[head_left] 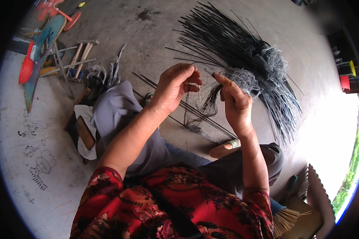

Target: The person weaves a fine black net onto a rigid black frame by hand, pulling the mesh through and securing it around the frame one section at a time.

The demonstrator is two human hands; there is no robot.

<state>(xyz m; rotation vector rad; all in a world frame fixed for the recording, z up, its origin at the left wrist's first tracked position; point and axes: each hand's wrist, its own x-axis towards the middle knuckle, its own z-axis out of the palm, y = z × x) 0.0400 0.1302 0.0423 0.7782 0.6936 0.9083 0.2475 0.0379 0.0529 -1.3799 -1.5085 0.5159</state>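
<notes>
My left hand [173,85] is raised in front of me, thumb and fingertips pinched together. A short thin stick [200,93] hangs down below those fingers. Across from it, my right hand [237,99] has its index finger pointing toward the left hand and the other fingers curled in, with net strands at them. Fine dark netting [203,109] droops between the hands and trails toward the floor. Beside the right hand bulges a paler grey bunch of the net [243,79], lying against a large bundle of black thin rods [215,36].
Several loose rods [187,107] cross the floor beneath my hands. To the left stand a small wooden stool [81,59] and a blue board [48,40] with a red plastic piece [26,65]. At the lower right lies a straw broom [286,221].
</notes>
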